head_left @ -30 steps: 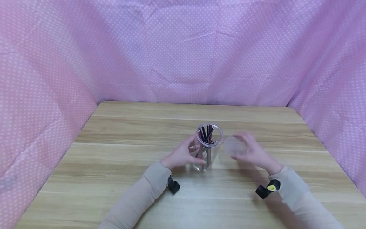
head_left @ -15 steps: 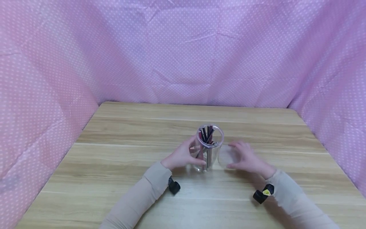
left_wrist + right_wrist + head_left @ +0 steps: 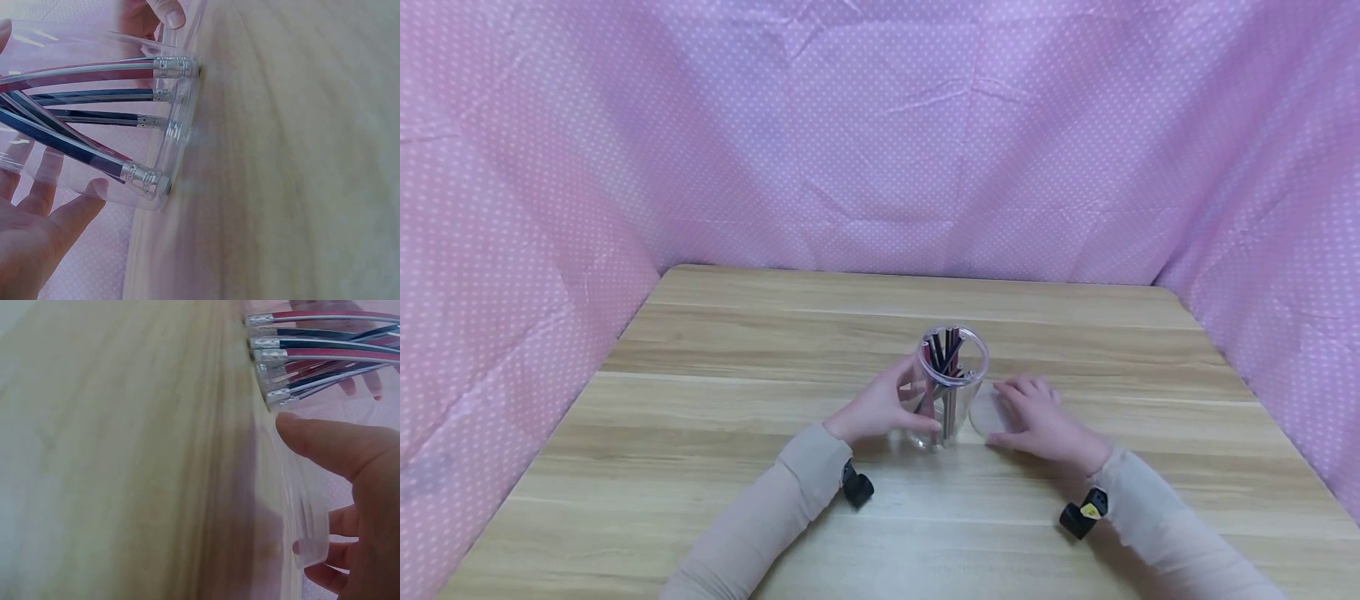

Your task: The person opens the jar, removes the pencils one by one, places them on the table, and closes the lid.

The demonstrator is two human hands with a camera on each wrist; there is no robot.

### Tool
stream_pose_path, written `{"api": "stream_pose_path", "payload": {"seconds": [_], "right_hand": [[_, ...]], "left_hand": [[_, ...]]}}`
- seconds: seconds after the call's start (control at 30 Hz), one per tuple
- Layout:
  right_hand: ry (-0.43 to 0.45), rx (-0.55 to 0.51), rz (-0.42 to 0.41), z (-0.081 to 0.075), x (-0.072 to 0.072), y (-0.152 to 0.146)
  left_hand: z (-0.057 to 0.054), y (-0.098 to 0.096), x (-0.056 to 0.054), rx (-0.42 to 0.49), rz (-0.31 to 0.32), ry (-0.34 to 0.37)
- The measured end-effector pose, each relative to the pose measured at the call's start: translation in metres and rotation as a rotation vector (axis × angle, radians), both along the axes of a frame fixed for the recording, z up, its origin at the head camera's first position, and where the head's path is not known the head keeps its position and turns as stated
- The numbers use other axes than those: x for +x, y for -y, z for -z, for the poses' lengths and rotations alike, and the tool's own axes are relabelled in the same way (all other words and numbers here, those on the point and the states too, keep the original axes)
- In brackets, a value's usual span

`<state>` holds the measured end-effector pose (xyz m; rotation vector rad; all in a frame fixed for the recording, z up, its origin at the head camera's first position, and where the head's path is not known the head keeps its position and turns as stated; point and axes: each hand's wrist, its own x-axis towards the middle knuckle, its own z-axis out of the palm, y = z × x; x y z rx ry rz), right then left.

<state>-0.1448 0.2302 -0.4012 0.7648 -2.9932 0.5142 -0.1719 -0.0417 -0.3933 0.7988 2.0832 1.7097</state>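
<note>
A clear jar (image 3: pixel 966 404) stands upright on the wooden table, holding several red and black striped pencils (image 3: pixel 946 354). Their silver ferrules (image 3: pixel 147 178) point down at the jar's base in the left wrist view. My left hand (image 3: pixel 880 404) grips the jar from its left side, thumb across the front and fingers round the back. Just right of the jar, a clear round lid (image 3: pixel 988 412) lies low at the tabletop. Around the lid's edge my right hand (image 3: pixel 1048 425) holds it, with the thumb (image 3: pixel 306 434) near the jar and the other fingers on the far side.
The wooden table (image 3: pixel 775 333) reaches back to a pink dotted curtain (image 3: pixel 880 150), which also hangs along both sides. A black wrist camera (image 3: pixel 856 486) sits on the left sleeve, another black camera (image 3: pixel 1078 518) on the right one.
My right hand has brought the lid down and left, from a tilted position above the table to the tabletop beside the jar. The left hand and jar have stayed in place.
</note>
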Motion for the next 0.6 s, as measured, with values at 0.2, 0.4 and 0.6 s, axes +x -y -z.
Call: {"api": "stream_pose_path", "payload": {"seconds": [0.2, 0.4, 0.6], "right_hand": [[-0.018, 0.048, -0.008, 0.0027, 0.0018, 0.0023], [-0.026, 0.070, -0.013, 0.0028, 0.0031, 0.0034], [-0.015, 0.066, -0.010, 0.0010, 0.0042, 0.0041]], "left_hand": [[0.0000, 0.0008, 0.0002, -0.010, 0.001, -0.006], [-0.0007, 0.0012, -0.0004, -0.005, 0.009, -0.008], [-0.0018, 0.0011, 0.0001, -0.006, 0.011, 0.000]]}}
